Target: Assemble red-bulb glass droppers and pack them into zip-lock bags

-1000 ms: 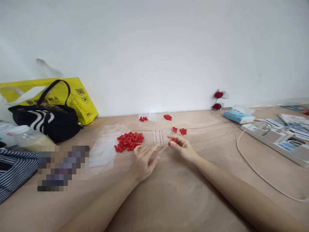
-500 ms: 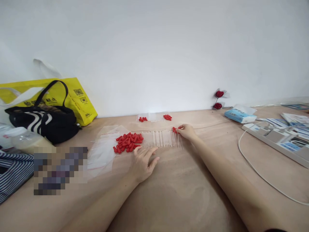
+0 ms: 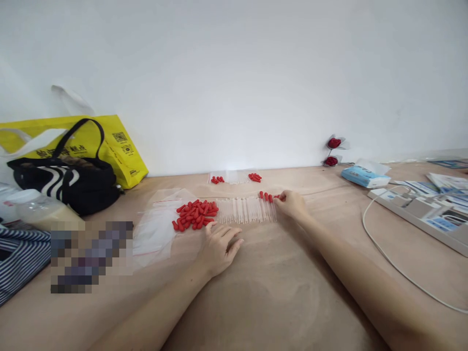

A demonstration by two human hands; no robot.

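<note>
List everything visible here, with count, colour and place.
Table: one, brown, foreground
Wall: one, white, behind
Thin tubes: many, clear, centre
Bulb pile: one, red, centre-left
Separate bulbs: several, red, tubes' right end
Flat bags: several, clear, beside pile
Filled bags: uncounted, clear, near wall
Shopping bag: one, yellow, left
Soft bag: one, black, left
Bottle: one, translucent, left
Striped fabric: one, dark-white, left
Pixelated item: one, unclear, left
Flowers: two, red, by wall
Tissue pack: one, blue, right
Power strip: one, white, right
Cables: uncounted, white, right
Papers: several, pale, right
Forearms: two, bare, foreground
Left hand: one, near pile
Right hand: one, at separate bulbs
</note>
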